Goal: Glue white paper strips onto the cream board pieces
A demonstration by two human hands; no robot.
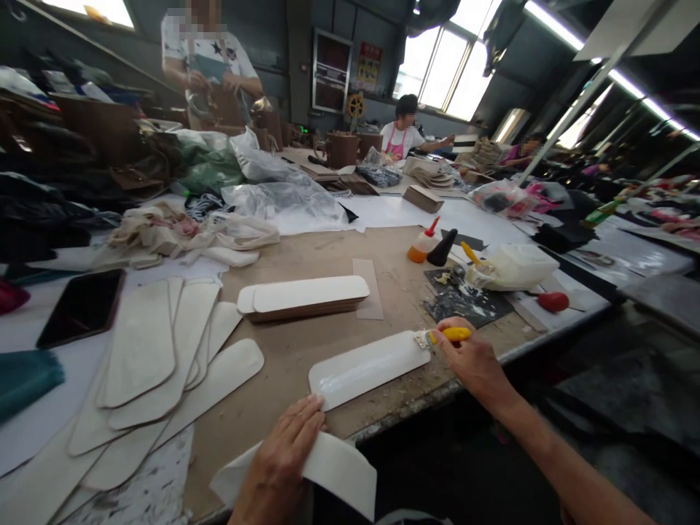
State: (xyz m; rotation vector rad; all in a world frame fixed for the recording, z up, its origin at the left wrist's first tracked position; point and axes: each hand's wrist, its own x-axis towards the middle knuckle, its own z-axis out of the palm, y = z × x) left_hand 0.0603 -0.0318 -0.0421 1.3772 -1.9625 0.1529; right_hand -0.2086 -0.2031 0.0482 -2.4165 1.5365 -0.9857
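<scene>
My right hand (470, 357) is closed around the yellow handle of a glue brush (451, 334). The brush's whitish, caked head touches the right end of a long white panel (366, 368) with rounded corners. That panel lies flat on brown board, its surface partly shiny and wet-looking. At its left end, the fingertips of my left hand (289, 448) press on the corner. A second, bent white panel (342, 470) is gripped in my left hand and sticks out on both sides over the table edge; the thumb is hidden.
White panels (142, 350) lie fanned at left beside a phone (82, 308). A neat panel stack (306, 293) sits behind the work. Toward the right are an orange-filled bottle (421, 246), a black cone-shaped object (442, 248) and a white plastic container (517, 266). Co-workers (211, 65) are beyond.
</scene>
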